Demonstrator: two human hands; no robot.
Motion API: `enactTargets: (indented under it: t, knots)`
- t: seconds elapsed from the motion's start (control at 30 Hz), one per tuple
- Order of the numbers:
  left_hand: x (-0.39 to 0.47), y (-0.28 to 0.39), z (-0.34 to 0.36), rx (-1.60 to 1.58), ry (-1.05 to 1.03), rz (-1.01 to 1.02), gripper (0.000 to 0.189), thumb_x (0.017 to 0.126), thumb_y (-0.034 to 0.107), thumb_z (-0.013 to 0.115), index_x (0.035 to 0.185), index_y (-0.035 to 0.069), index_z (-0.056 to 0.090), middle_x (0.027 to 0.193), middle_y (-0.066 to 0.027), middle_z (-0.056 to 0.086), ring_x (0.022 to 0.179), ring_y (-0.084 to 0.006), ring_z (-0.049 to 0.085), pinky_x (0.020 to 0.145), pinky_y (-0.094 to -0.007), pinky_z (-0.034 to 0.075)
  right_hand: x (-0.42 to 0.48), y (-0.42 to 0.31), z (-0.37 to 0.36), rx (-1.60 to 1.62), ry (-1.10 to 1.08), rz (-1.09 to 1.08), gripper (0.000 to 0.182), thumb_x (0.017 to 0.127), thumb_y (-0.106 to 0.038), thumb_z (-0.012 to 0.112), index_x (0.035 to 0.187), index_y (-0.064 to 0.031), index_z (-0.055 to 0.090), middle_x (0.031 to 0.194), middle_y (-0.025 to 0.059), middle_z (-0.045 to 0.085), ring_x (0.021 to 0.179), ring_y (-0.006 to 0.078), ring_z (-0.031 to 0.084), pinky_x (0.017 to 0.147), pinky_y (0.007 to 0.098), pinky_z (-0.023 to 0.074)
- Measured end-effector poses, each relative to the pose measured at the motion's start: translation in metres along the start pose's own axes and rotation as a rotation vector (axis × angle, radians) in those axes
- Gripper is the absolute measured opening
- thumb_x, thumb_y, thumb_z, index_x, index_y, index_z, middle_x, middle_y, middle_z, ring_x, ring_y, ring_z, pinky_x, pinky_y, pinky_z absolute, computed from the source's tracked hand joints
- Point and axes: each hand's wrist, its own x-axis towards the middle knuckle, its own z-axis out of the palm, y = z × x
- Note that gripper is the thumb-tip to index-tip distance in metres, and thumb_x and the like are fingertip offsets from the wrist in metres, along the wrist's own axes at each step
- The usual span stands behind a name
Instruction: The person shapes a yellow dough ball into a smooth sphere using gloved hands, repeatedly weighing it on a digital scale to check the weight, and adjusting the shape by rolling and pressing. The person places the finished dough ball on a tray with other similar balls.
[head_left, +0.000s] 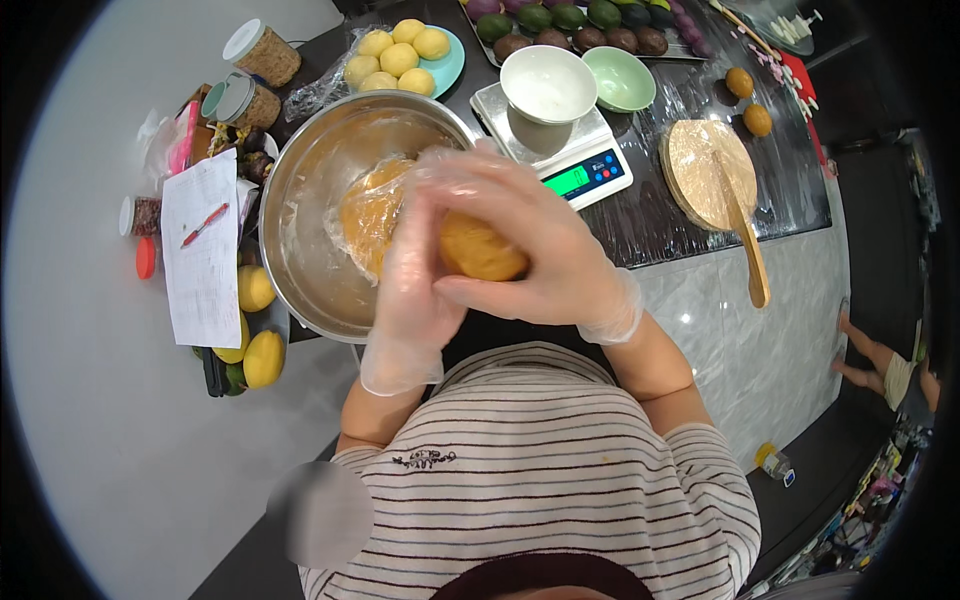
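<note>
Both my hands wear clear plastic gloves and are cupped together in front of my chest. Between them sits a ball of yellow-orange dough (481, 249), partly covered by the fingers. My left hand (417, 277) presses its palm on the ball's left side, while my right hand (536, 232) curls around it from above and the right. Just behind and left of the hands stands a large steel bowl (300, 307). In that bowl lies a bigger lump of the same dough (373, 206) with plastic film over part of it; my left hand hides its right side.
A kitchen scale (607, 184) carries a white bowl (549, 82), beside a green bowl (619, 79). Pale yellow balls fill a blue plate (448, 64). Coloured dough balls line a tray (480, 45) behind. Rightward lie a film-wrapped wooden board (686, 161) and a wooden spatula (750, 259). Papers (199, 277) lie left.
</note>
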Motion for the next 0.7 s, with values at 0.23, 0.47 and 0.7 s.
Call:
enactTargets:
  t: [0.23, 0.47, 0.7]
  knots:
    - [-0.002, -0.016, 0.007, 0.180, 0.028, 0.119, 0.046, 0.109, 0.029, 0.033, 0.147, 0.003, 0.033, 0.143, -0.0101, 0.044, 0.132, -0.0172, 0.045, 0.110, -0.0328, 0.038, -0.005, -0.005, 0.018, -0.400, 0.231, 0.066, 0.049, 0.081, -0.029, 0.068, 0.125, -0.0069, 0.062, 0.125, 0.0145, 0.062, 0.124, 0.0392, 0.053, 0.111, 0.0565, 0.0303]
    - [0.003, -0.019, 0.004, 0.028, 0.050, 0.141, 0.052, 0.107, 0.037, 0.034, 0.150, 0.007, 0.031, 0.149, -0.0079, 0.039, 0.138, -0.0192, 0.039, 0.113, -0.0383, 0.034, -0.002, -0.004, 0.015, 0.020, 0.297, 0.282, 0.041, 0.103, -0.020, 0.036, 0.132, -0.0011, 0.058, 0.139, 0.0136, 0.057, 0.141, 0.0324, 0.040, 0.118, 0.0500, 0.0154]
    - [0.004, -0.026, 0.008, 0.051, 0.056, 0.173, 0.053, 0.108, 0.035, 0.034, 0.152, 0.006, 0.028, 0.150, -0.0087, 0.039, 0.139, -0.0205, 0.038, 0.114, -0.0379, 0.032, -0.003, 0.009, 0.007, 0.272, 0.177, 0.365, 0.036, 0.101, -0.016, 0.041, 0.129, -0.0038, 0.060, 0.136, 0.0138, 0.059, 0.136, 0.0356, 0.044, 0.116, 0.0569, 0.0123]
